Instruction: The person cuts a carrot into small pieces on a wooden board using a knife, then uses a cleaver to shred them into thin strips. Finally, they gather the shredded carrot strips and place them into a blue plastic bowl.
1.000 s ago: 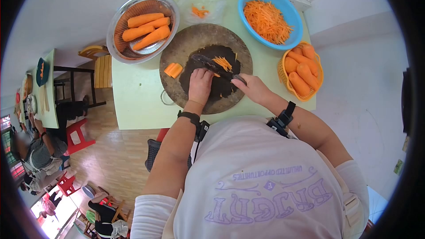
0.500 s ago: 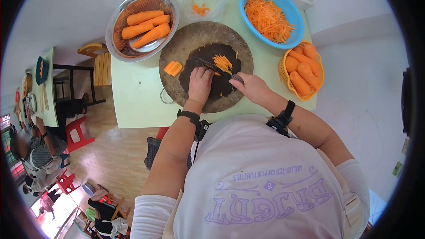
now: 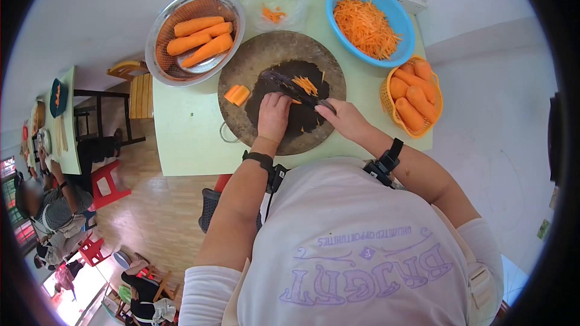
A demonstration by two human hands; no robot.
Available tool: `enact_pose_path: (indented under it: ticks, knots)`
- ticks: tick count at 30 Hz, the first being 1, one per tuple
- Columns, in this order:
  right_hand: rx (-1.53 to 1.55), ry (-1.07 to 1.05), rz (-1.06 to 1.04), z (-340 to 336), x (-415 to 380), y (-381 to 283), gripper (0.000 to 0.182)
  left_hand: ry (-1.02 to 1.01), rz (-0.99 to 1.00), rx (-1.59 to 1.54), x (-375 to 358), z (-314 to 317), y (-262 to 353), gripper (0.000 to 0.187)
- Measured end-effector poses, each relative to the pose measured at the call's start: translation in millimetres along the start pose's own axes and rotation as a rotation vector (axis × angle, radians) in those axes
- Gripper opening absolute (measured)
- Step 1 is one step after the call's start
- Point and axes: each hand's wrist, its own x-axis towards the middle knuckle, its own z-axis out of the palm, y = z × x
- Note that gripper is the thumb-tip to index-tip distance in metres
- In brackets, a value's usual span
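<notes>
My right hand (image 3: 346,119) grips the dark handle of a kitchen knife (image 3: 289,87), its blade slanting up and left over the round cutting board (image 3: 249,63). Close beside the blade, my left hand (image 3: 273,115) is closed with fingers bent down on the board. A bit of orange carrot (image 3: 296,101) shows by its fingertips; the rest of what they press is hidden. Beyond the blade lies a small heap of carrot strips (image 3: 306,85). Cut carrot pieces (image 3: 237,94) rest at the board's left side.
A metal bowl (image 3: 152,54) of peeled carrots stands back left, a blue basin (image 3: 406,24) of shredded carrot back right. Below that basin is a yellow basket (image 3: 386,99) of carrots. A plastic bag (image 3: 295,15) with carrot bits lies behind the board. Other people sit far left.
The knife blade has shifted slightly and its flat shows more, tilted beside the carrot strips. My left hand stays in nearly the same place.
</notes>
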Motion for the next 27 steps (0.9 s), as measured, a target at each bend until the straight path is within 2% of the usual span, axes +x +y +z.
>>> enact_pose_path:
  ticks: [12, 19, 22, 24, 27]
  knots:
    - [-0.168, -0.025, -0.098, -5.1, 1.6, -4.4, 0.047, -0.022, -0.015, 0.023, 0.8, -1.5, 1.2, 0.010]
    - [-0.219, -0.005, -0.063, 4.6, 9.3, -0.4, 0.048, -0.011, -0.035, 0.008, 0.7, -2.2, 3.3, 0.010]
    - [-0.185, 0.002, -0.054, 5.8, 8.2, 0.1, 0.048, -0.009, -0.047, 0.004, -0.1, -1.4, 1.7, 0.011]
    - [0.046, 0.020, -0.024, 6.9, 9.4, 4.4, 0.046, -0.005, -0.037, -0.001, -0.2, -0.1, 0.6, 0.011]
    - [0.045, 0.034, -0.019, 2.4, 3.2, -2.1, 0.045, -0.001, -0.035, -0.004, -0.5, -1.4, -0.1, 0.011]
